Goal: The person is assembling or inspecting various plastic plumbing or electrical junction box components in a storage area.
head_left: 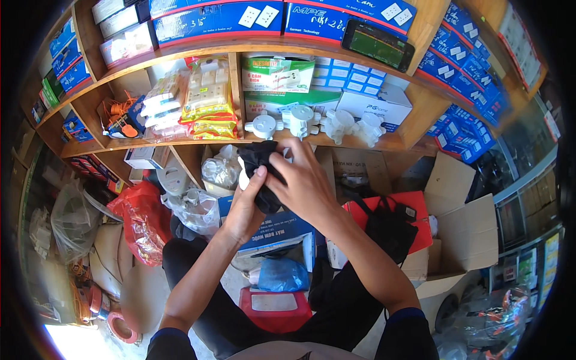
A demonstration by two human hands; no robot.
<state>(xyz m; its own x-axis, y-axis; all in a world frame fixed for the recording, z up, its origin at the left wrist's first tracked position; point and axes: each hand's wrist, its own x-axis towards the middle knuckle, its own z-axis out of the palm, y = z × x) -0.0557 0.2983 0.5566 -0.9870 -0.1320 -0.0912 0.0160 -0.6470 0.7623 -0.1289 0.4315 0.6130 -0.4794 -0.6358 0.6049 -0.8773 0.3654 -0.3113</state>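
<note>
A bunched black cloth (271, 198) is between my two hands, in front of the middle shelf. My left hand (247, 201) holds it from below, the thumb pressed on it. My right hand (305, 177) grips the cloth from the right with bent fingers. A bit of something white (243, 179) shows at the cloth's left edge, mostly covered, so its kind cannot be made out. Just beyond my hands, white round plastic junction boxes with side stubs stand on the shelf edge, among them a left one (264, 126) and a taller pair (301, 120).
A phone (378, 45) playing video leans on the upper shelf before blue boxes (219, 23). Packs of white sockets (207, 96) fill the middle shelf. Below are a red plastic bag (139, 219), an open cardboard box (462, 222), a black bag (387, 228) and a red stool (276, 321).
</note>
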